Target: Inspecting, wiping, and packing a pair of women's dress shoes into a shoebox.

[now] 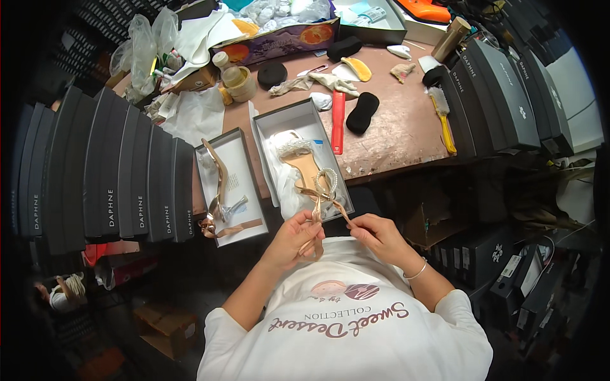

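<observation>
A tan sandal (pixel 309 168) with a pearl-beaded toe strap lies in a grey shoe box (pixel 258 151), on white tissue paper (pixel 291 193). Rose-gold ribbon ties (pixel 317 213) run from its ankle end toward me. My left hand (pixel 293 241) pinches one tie, its tail hanging below the fingers. The other tie is pinched in my right hand (pixel 381 237), pulled out to the right. To the left, a second sandal (pixel 219 174) with a clear heel rests on its side in the box lid (pixel 241 164), its ribbon trailing over the near edge.
Stacked shoe boxes stand at left (pixel 130 171) and right (pixel 473 105). Beyond the open box lie a red flat tool (pixel 338 124), a black sponge pad (pixel 363 113) and a yellow-handled brush (pixel 443 120). A glue jar (pixel 239 84) and a filled carton (pixel 276 46) sit farther back.
</observation>
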Demonstrator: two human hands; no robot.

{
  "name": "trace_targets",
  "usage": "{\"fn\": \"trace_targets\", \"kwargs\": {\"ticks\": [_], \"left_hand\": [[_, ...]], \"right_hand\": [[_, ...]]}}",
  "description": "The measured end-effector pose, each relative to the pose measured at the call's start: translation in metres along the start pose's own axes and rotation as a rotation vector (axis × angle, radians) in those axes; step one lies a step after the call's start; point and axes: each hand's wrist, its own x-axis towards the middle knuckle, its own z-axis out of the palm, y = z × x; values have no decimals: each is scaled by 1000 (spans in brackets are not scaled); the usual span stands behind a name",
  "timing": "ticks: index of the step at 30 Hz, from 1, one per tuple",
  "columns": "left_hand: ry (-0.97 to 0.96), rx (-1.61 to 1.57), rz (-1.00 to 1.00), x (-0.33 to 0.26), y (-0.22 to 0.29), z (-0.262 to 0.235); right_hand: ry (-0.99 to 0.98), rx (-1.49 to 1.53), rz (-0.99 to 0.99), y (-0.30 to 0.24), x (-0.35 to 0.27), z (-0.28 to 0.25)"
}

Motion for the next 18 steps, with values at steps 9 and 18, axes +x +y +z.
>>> {"fn": "trace_targets", "kwargs": {"ticks": [9, 18], "left_hand": [[-20, 115, 26, 9, 11, -3], [-88, 170, 195, 20, 16, 1]], "right_hand": [[24, 203, 16, 17, 67, 21], [36, -149, -450, -27, 130, -13]]}}
